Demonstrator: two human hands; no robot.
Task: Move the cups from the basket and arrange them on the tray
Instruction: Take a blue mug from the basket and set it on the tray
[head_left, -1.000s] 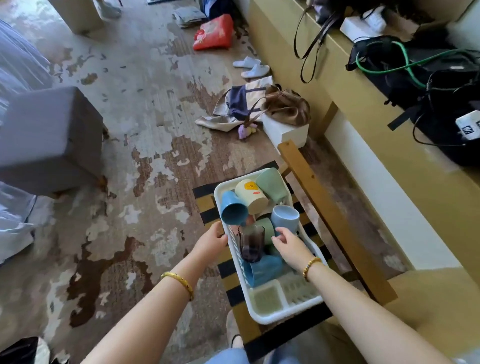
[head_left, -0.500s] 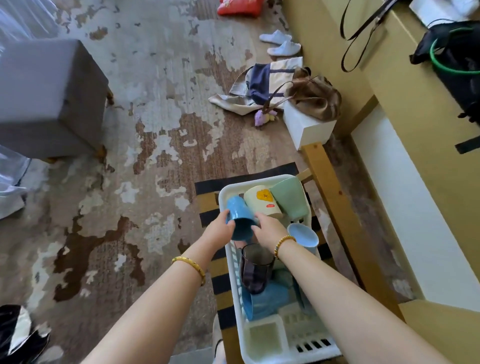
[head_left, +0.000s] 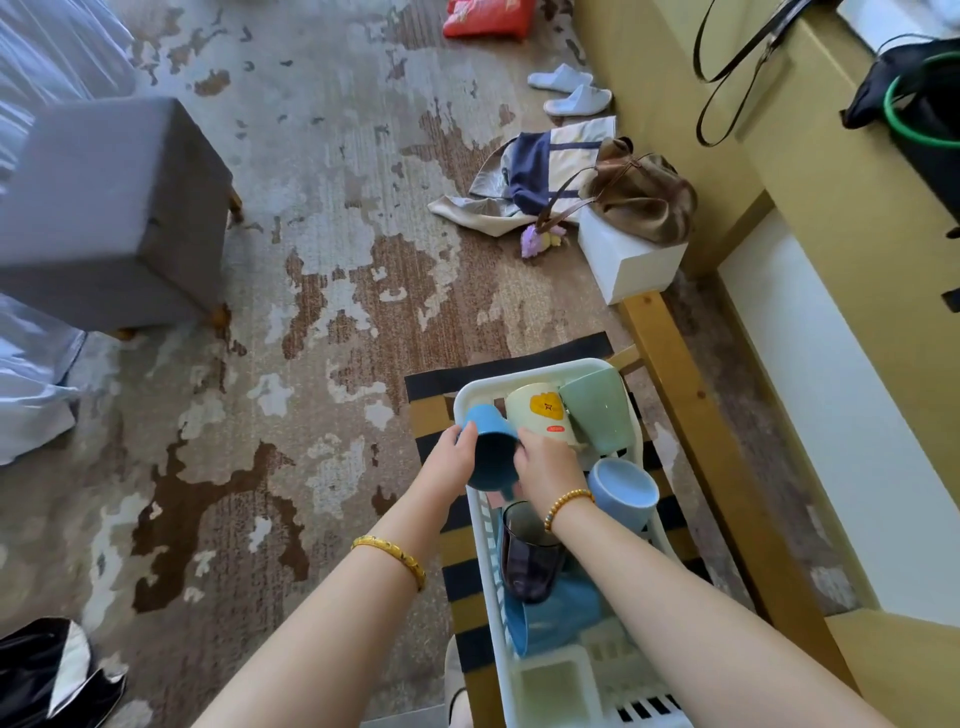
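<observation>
The near end of the white basket (head_left: 540, 670) runs off the bottom edge. The right forearm (head_left: 675, 587) covers part of the dark glass (head_left: 527, 561) and teal cup (head_left: 556, 618). The red bag (head_left: 488, 15) is cut off at the top.

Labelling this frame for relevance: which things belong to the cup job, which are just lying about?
Job:
- white basket
- blue cup, held by both hands: left hand, right hand
- cream cup
- green cup
- pale blue cup
- dark glass cup

The tray is not in view.

Lying about:
- grey ottoman
- white slippers
- tote bag
- brown bag
- red pouch
</observation>
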